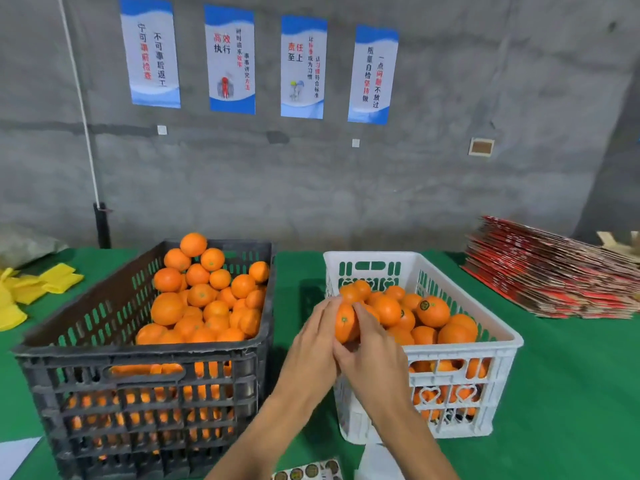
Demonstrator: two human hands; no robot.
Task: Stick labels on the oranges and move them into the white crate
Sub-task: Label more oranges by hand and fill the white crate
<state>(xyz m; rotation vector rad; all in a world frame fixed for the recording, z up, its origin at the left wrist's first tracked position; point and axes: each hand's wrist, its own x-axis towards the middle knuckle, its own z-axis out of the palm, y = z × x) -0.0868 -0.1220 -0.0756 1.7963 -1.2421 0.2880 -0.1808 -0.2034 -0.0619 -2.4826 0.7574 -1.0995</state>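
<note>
We clasp an orange [344, 323] between left hand [313, 344] and right hand [372, 344], white crate [498, 344] just right.

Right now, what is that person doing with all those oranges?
A person is holding one orange between the left hand and the right hand, just over the near corner of the white crate. That crate already holds a heap of oranges, at least one with a dark round label. The black crate beside it is still piled high. A sheet of labels lies on the green table.
</note>
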